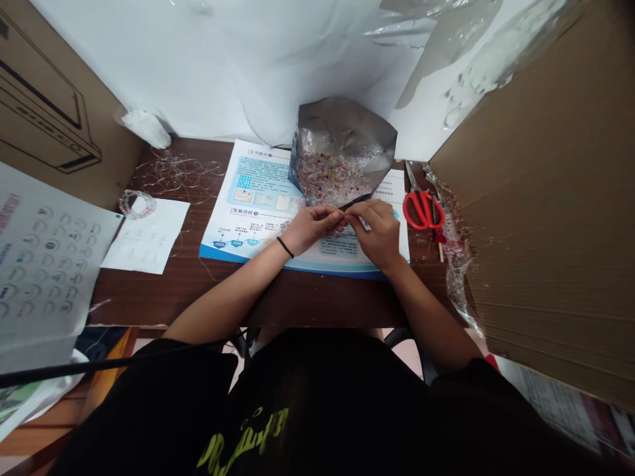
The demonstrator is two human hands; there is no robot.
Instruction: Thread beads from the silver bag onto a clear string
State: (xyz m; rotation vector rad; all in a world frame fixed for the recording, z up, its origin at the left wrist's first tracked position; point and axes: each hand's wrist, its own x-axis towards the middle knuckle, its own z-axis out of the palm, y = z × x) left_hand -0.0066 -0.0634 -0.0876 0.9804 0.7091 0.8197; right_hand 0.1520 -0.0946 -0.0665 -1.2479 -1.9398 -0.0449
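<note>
My left hand (312,228) and my right hand (377,231) meet above a printed blue-and-white brochure (258,192), their fingertips pinching a small item (345,217). The item is too thin to identify and may be a strand. Just beyond my fingers, a silver foil bag (342,125) stands open, holding a mass of tiny pink, white and yellow beads (325,178). A black band (284,246) circles my left wrist.
Red-handled scissors (423,210) and crumpled plastic film (456,254) lie to the right, beside a tall cardboard panel (546,172). To the left on the brown table (248,297) are tangled transparent threads (176,175), a beaded loop (137,203), and papers (47,264).
</note>
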